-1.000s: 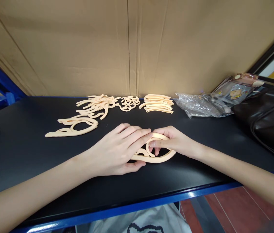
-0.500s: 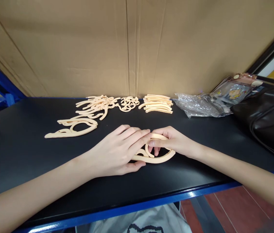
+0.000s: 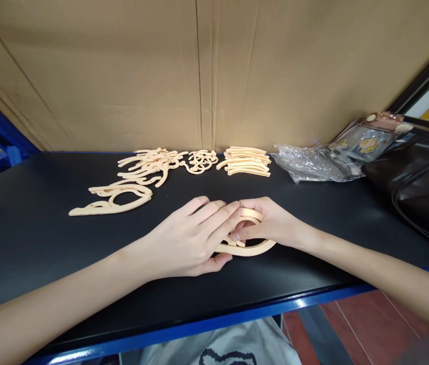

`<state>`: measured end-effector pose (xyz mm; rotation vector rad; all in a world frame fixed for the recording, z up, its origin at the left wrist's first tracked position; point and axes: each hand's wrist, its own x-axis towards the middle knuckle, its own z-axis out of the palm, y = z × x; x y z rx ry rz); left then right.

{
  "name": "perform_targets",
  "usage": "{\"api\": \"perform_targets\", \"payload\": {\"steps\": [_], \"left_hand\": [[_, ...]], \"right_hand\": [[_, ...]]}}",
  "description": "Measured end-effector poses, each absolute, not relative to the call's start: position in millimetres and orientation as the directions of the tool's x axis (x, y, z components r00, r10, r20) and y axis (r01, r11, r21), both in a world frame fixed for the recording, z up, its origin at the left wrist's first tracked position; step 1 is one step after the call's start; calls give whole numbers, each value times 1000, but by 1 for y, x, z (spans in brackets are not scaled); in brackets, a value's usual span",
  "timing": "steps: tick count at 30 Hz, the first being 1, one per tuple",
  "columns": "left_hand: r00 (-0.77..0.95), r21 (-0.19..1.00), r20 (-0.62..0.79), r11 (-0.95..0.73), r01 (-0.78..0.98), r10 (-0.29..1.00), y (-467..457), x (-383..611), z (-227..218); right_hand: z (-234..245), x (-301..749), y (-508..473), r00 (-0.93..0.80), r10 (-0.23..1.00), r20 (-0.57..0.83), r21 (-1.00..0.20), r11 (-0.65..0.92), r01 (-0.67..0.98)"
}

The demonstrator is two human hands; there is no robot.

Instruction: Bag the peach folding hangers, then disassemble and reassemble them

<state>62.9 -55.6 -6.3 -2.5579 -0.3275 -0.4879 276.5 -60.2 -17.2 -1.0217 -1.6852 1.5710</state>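
A cream plastic hanger piece [image 3: 251,249] lies on the black shelf top [image 3: 39,243] in front of me. My left hand [image 3: 189,238] lies over its left half, fingers pressed on top and thumb under its front edge. My right hand [image 3: 265,223] grips its right half, fingers curled round the inner loop. Both hands meet at the fingertips above the piece.
Another assembled hanger [image 3: 113,198] lies to the left. Behind it are a loose pile of curved parts [image 3: 149,165], small hook parts [image 3: 201,161] and a neat stack of curved strips [image 3: 245,162]. A crumpled plastic bag [image 3: 313,165] and a dark bag [image 3: 423,177] sit right. Cardboard [image 3: 199,76] backs the shelf.
My left hand has shifted slightly right over the hanger piece, and my right fingers have curled tighter round its loop. The piece itself stays on the shelf.
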Motion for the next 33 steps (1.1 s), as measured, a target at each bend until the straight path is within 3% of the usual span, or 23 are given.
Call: {"api": "perform_targets", "payload": {"steps": [7,21,28,33], "left_hand": [[904,-321,349,-874,364,248,-59,65,-5],[878,-159,371,-910,382,303,-57,63,-7],[849,-41,368,-906,422,379,-59,57,-2],[762,2,344,-812,584,549,-49,28,14]], "right_hand": [[-17,275,-61,-515,852,-92,-989,-19,145],[-10,272,-60,-462,876,-143,-990,-120,80],[-9,277,-60,-528,844,-98,-994,-64,83],[-9,288,-56,-399,917,-17,-985,52,163]]}}
